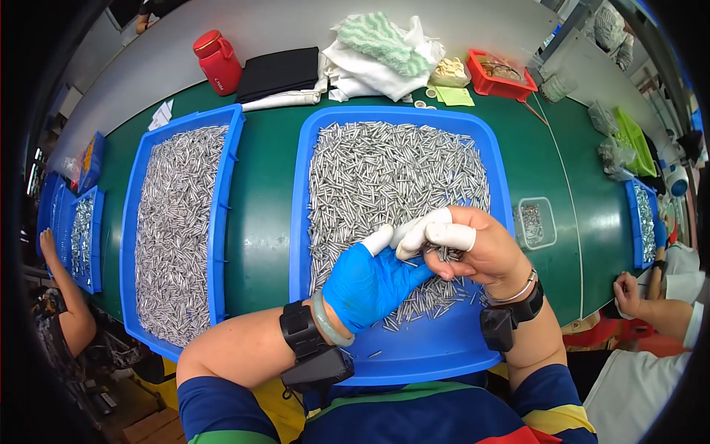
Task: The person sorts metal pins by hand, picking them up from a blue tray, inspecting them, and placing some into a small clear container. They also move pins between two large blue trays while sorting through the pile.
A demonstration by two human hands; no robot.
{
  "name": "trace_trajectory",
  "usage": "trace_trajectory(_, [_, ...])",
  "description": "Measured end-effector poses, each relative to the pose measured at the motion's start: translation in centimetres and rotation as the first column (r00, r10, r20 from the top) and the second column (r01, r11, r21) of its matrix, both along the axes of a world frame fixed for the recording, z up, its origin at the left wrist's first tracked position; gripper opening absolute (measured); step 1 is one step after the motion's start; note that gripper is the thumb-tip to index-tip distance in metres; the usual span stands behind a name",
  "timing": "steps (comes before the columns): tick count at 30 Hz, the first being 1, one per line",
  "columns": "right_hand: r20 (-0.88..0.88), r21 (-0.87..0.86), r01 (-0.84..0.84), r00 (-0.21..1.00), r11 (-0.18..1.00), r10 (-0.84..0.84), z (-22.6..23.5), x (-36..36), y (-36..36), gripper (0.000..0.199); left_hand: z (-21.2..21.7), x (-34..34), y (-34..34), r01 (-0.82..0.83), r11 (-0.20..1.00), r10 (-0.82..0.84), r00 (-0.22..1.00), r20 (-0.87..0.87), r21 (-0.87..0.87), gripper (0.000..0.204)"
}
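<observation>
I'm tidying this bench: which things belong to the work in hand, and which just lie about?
Work in hand:
metal pins, some in the right hand
middle blue tray

Apparently just lying about:
red flask
black folded cloth
green-striped towel

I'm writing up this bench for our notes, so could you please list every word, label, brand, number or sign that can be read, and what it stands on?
Red flask: pale lettering on its side, which I won't copy out.
White slips: any print is too small to read.
Yellow note: no writing I can make out.
Pins and middle tray: no lettering I can make out.
</observation>
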State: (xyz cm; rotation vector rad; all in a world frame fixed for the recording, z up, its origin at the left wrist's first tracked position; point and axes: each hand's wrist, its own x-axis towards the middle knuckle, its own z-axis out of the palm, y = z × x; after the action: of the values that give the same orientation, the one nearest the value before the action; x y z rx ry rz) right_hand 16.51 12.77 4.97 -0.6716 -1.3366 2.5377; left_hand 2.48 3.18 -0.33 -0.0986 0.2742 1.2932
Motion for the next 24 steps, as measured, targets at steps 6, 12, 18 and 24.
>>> trace_trajectory(6, [0.078,0.076,-0.026,0.997,0.997,0.020,0.2,0.0,0.0,0.021,-0.4,-0.1,0.0,0.017,0.992,-0.020,1.000,0.024,0.124,0.037])
trace_trajectory(12, [-0.009,0.156,-0.069,0.997,0.985,0.072,-0.5,0.0,-0.1,0.020,0.8,0.1,0.1,0.013,0.999,-0.015,0.999,-0.045,-0.046,0.037])
trace_trajectory(18, [-0.107,0.120,0.003,0.994,0.993,0.010,-0.8,0.1,0.0,0.024,0.2,-0.1,0.0,0.022,1.000,-0.022,0.999,-0.024,-0.003,0.035])
trace_trajectory(24, [-0.075,0.114,0.035,0.997,0.993,-0.026,-0.6,0.0,-0.2,0.024,0.9,0.1,0.2,0.009,0.995,-0.016,0.998,-0.069,-0.102,0.032])
